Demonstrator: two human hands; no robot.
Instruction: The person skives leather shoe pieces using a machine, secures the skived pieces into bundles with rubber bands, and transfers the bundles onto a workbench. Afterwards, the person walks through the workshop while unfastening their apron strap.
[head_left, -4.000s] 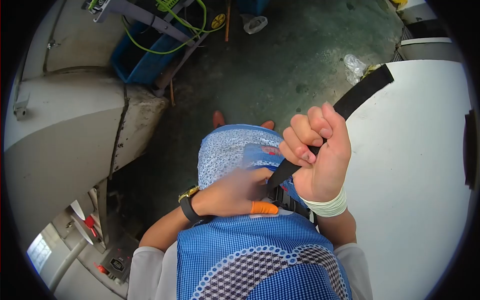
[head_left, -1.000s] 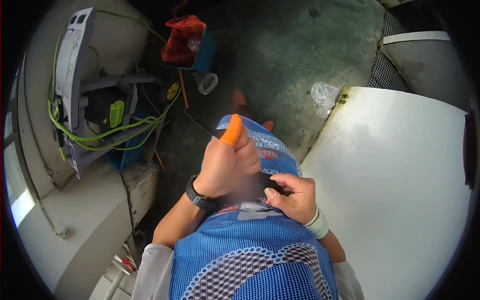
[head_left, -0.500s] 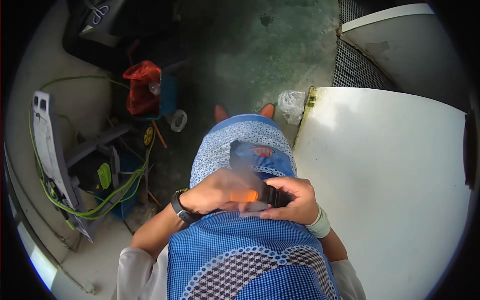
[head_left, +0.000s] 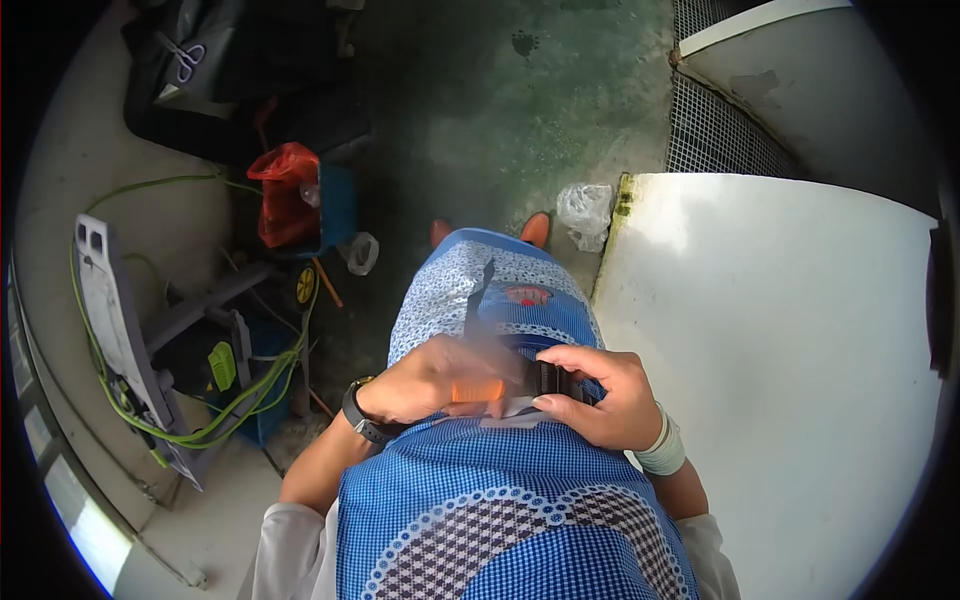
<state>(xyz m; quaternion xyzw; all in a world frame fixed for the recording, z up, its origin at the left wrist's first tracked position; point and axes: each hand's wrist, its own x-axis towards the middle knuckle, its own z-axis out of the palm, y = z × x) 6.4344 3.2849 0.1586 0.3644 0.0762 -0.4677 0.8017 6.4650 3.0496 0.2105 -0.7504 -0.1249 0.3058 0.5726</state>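
At my waist, my right hand (head_left: 612, 400) pinches a black plastic buckle (head_left: 552, 379) between thumb and fingers. My left hand (head_left: 415, 380), with a dark watch at its wrist, is closed close beside the buckle. Its fingertips are smeared, and what they grip cannot be made out. An orange piece (head_left: 478, 390) shows at those fingers. A dark strap end (head_left: 481, 295) sticks up beyond my left hand, over the blue patterned apron (head_left: 500, 460). Just below the buckle, a small pale flap (head_left: 510, 421) lies against the cloth.
A white panel (head_left: 770, 350) rises along my right side, with a crumpled plastic bag (head_left: 586, 214) by its corner. Left of me stand a blue bin (head_left: 338, 208) with a red bag (head_left: 288, 215) and a grey folding trolley (head_left: 115, 310) draped with green cord. Scissors (head_left: 187, 62) lie at upper left.
My right hand's fingers have shifted slightly on the buckle. The strap end beyond my left hand now looks narrower and points up. The view has moved a little.
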